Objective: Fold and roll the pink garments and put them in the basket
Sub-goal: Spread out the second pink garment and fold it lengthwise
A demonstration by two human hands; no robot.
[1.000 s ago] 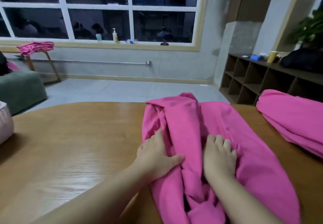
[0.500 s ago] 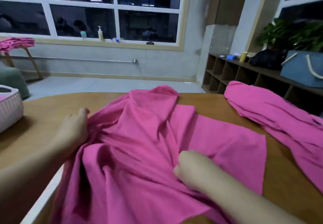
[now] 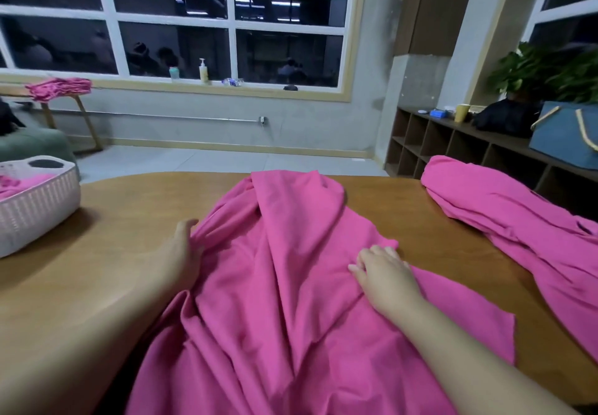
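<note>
A wooden table point(image 3: 129, 236) fills the near part. Behind it is a pale tiled floor point(image 3: 226, 160) and a grey wall point(image 3: 210, 123) with a big white-framed window point(image 3: 181, 23), dark outside. On the sill point(image 3: 226, 86) stand bottles point(image 3: 203, 71). On the right is a low shelf point(image 3: 453, 146) with a plant point(image 3: 543, 71) and a blue bag point(image 3: 563, 143). Far left stands a stool point(image 3: 81, 117).

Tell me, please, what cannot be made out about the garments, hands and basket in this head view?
- Middle garment: its near end is cut off by the bottom edge.
- Right garment: runs past the right edge.
- Basket: left part off frame; contents mostly hidden by its wall.
- Left hand: fingertips hidden in folds.
- Right hand: palm side hidden.
</note>
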